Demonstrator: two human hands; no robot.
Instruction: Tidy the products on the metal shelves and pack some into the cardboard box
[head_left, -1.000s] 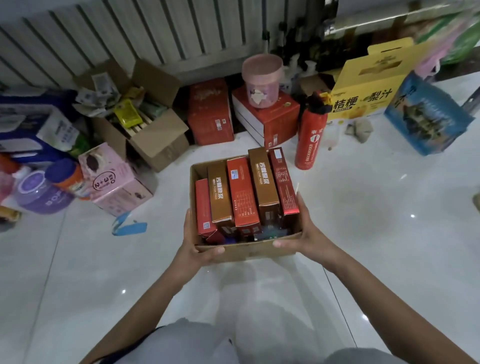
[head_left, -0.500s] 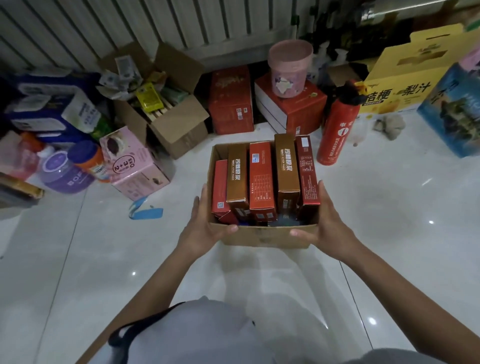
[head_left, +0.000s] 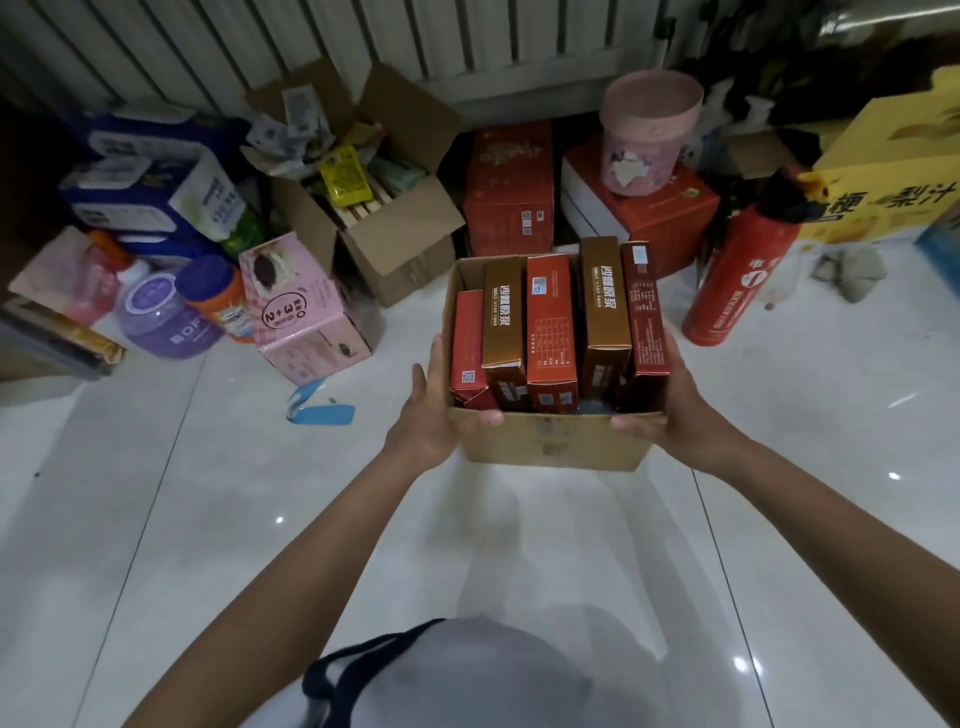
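The left hand and right hand grip the near corners of the cardboard box, thumbs over its near rim, with 5 product cartons standing inside, above the white floor.

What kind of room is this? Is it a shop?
Probably a shop's storeroom, though I can't be sure. Goods sit on the tiled floor along the wall: red cartons, a yellow carton, an open cardboard box stuffed with packets.
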